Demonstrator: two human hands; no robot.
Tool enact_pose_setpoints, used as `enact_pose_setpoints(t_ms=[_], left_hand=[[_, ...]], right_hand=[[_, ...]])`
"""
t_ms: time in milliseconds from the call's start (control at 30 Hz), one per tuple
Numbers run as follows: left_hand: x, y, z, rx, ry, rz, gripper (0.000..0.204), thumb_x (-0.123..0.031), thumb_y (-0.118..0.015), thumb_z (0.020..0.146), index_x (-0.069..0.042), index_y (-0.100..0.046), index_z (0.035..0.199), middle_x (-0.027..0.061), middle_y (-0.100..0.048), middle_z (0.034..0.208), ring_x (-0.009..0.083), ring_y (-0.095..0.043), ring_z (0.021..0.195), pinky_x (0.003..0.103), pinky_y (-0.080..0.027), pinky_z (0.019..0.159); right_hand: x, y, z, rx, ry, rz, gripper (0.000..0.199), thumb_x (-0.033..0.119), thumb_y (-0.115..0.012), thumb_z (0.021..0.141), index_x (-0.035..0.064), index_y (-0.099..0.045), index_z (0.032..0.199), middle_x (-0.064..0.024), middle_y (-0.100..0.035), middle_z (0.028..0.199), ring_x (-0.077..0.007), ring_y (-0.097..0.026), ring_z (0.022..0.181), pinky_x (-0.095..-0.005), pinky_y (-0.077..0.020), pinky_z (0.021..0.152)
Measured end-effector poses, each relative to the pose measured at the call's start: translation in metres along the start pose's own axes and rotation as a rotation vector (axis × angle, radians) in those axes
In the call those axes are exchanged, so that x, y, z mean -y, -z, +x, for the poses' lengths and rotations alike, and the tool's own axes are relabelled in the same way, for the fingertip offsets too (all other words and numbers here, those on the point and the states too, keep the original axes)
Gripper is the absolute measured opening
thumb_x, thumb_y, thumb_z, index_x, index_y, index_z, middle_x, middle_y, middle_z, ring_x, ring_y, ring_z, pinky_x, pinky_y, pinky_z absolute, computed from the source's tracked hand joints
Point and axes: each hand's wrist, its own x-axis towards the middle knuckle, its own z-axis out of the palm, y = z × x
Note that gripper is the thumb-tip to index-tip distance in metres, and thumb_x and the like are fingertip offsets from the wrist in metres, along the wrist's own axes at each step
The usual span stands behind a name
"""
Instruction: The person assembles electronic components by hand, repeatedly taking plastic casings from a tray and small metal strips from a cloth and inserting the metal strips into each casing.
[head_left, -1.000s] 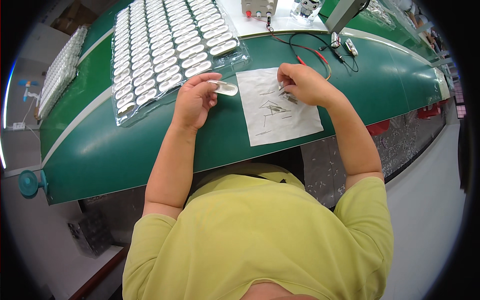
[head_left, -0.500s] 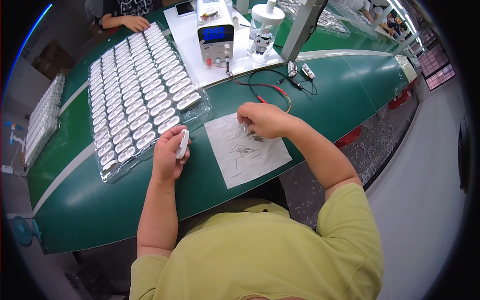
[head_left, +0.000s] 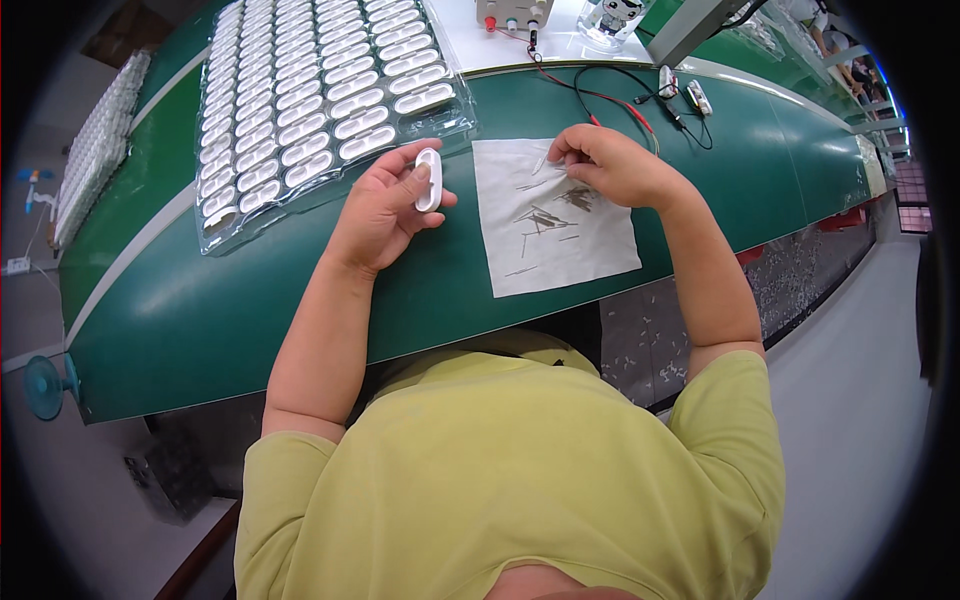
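My left hand (head_left: 382,212) holds a small white oval plastic case (head_left: 431,182) upright between thumb and fingers, its recessed face turned partly toward me. Over the far edge of a white sheet (head_left: 512,268), which looks like cloth or paper, my right hand (head_left: 618,168) is pinched closed. A thin, light-coloured pin (head_left: 541,164) shows at its fingertips. On the sheet below lie scattered thin metal pins (head_left: 543,219), with a denser heap partly under the right hand.
Left of the sheet, a clear plastic tray (head_left: 330,185) carries rows of similar white cases. Behind stand a power supply (head_left: 512,12) and a clear bottle (head_left: 612,22). Red and black leads (head_left: 590,98) lie on the green table (head_left: 755,160). A metal post (head_left: 690,32) rises at the back.
The view has tilted down, so things sit higher or lower in it. My left hand has turned the case to show its recessed face. My right hand has lifted off the pins, a thin pin at its fingertips.
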Motion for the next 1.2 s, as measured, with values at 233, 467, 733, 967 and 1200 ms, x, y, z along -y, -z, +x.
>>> enact_pose_setpoints(t_ms=[233, 467, 733, 967, 1200], left_hand=[[0.006, -0.003, 0.000, 0.006, 0.008, -0.010, 0.037, -0.011, -0.059, 0.095, -0.002, -0.050, 0.130, 0.0064, -0.061, 0.093, 0.0222, -0.069, 0.084, 0.025, -0.060, 0.060], [0.005, -0.007, -0.002, -0.136, -0.063, 0.126, 0.035, -0.016, -0.059, 0.096, -0.004, -0.052, 0.127, 0.0086, -0.064, 0.091, 0.0200, -0.069, 0.078, 0.022, -0.054, 0.052], [0.011, -0.004, 0.003, -0.168, -0.138, 0.031, 0.037, -0.012, -0.060, 0.095, 0.000, -0.049, 0.127, 0.0099, -0.065, 0.094, 0.0250, -0.070, 0.084, 0.025, -0.060, 0.060], [0.011, -0.004, 0.007, -0.230, -0.154, 0.038, 0.033, -0.014, -0.064, 0.092, 0.001, -0.051, 0.120, 0.0095, -0.065, 0.091, 0.0210, -0.070, 0.080, 0.024, -0.059, 0.056], [0.012, -0.008, 0.008, -0.248, -0.152, 0.034, 0.032, -0.013, -0.064, 0.092, 0.001, -0.052, 0.118, 0.0095, -0.065, 0.091, 0.0187, -0.069, 0.077, 0.025, -0.059, 0.058]], right_hand=[[0.004, -0.003, -0.002, -0.023, -0.070, -0.024, 0.012, 0.005, -0.057, 0.090, 0.0031, -0.063, 0.101, -0.0101, -0.060, 0.098, -0.0229, -0.059, 0.084, -0.0317, -0.0485, 0.077], [0.026, -0.005, 0.005, -0.243, 0.058, 0.104, 0.011, 0.005, -0.057, 0.091, 0.0028, -0.062, 0.100, -0.0083, -0.061, 0.093, -0.0213, -0.058, 0.078, -0.0300, -0.0477, 0.073], [0.070, -0.077, 0.034, -0.464, 0.351, 0.322, 0.011, 0.001, -0.059, 0.089, 0.0009, -0.064, 0.099, -0.0084, -0.064, 0.089, -0.0166, -0.062, 0.078, -0.0292, -0.0499, 0.068], [0.064, -0.093, 0.032, -0.407, 0.298, 0.527, 0.014, 0.000, -0.061, 0.087, 0.0010, -0.051, 0.097, -0.0082, -0.062, 0.085, -0.0155, -0.067, 0.078, -0.0267, -0.0525, 0.068], [0.066, -0.092, 0.033, -0.431, 0.271, 0.460, 0.014, 0.000, -0.061, 0.086, 0.0017, -0.050, 0.094, -0.0073, -0.061, 0.081, -0.0147, -0.065, 0.074, -0.0264, -0.0522, 0.065]])
